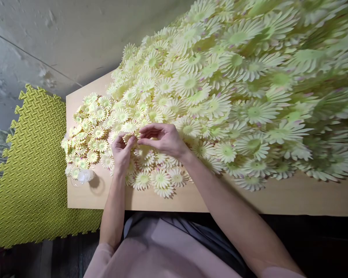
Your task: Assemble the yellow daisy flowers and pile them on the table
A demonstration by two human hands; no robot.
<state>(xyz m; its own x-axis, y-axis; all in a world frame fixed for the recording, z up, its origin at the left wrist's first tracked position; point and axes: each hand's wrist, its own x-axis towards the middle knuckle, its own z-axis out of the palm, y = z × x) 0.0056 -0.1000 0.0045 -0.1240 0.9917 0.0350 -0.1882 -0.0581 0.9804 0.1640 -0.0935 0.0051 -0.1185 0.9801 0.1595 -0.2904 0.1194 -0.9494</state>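
A huge heap of pale yellow artificial daisy flowers [220, 88] covers most of a light wooden table [191, 200]. My left hand [121, 151] and my right hand [164, 139] meet over the near left part of the heap. Both pinch one small yellow daisy [131, 136] between their fingertips. My left fingers curl round its near side; my right thumb and forefinger grip its far side. More loose daisies [159, 179] lie flat on the table under and around my wrists.
A small clear plastic container [82, 177] sits by the table's left front corner. A yellow-green foam floor mat [31, 170] lies left of the table on a grey concrete floor [60, 38]. A strip of bare tabletop runs along the front edge.
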